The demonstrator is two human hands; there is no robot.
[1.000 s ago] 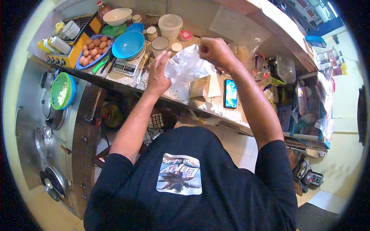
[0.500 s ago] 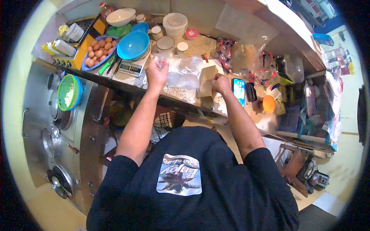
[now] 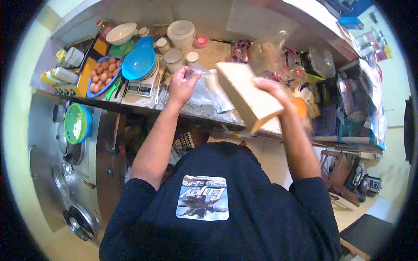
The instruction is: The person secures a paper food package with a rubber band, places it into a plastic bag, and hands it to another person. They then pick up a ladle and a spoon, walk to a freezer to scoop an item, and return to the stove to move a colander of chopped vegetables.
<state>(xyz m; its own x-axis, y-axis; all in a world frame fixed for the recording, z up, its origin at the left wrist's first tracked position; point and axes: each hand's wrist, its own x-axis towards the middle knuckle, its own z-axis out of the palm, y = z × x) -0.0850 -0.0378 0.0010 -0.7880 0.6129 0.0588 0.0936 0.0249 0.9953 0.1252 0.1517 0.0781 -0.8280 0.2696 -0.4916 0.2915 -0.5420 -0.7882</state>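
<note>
My left hand (image 3: 182,87) is closed, thumb and fingers pinching the edge of a clear plastic bag (image 3: 201,95) that hangs over the front of the counter. My right hand (image 3: 278,95), slightly blurred, grips a tan cardboard box (image 3: 249,92) by its right side. Tilted, the box is held above the counter, its near end toward me. Behind the box and my right hand, part of the counter is hidden, and the phone cannot be seen.
Left of my hands are a kitchen scale (image 3: 139,88), a blue bowl (image 3: 138,63) and a basket of eggs (image 3: 103,76). Tubs and jars (image 3: 174,60) line the back. Plastic packets (image 3: 265,56) and an orange cup (image 3: 299,106) are on the right.
My right hand has lifted the cardboard box off the counter, bringing it up and toward me, and tilted it. My left hand still pinches the plastic bag. The view has shifted slightly.
</note>
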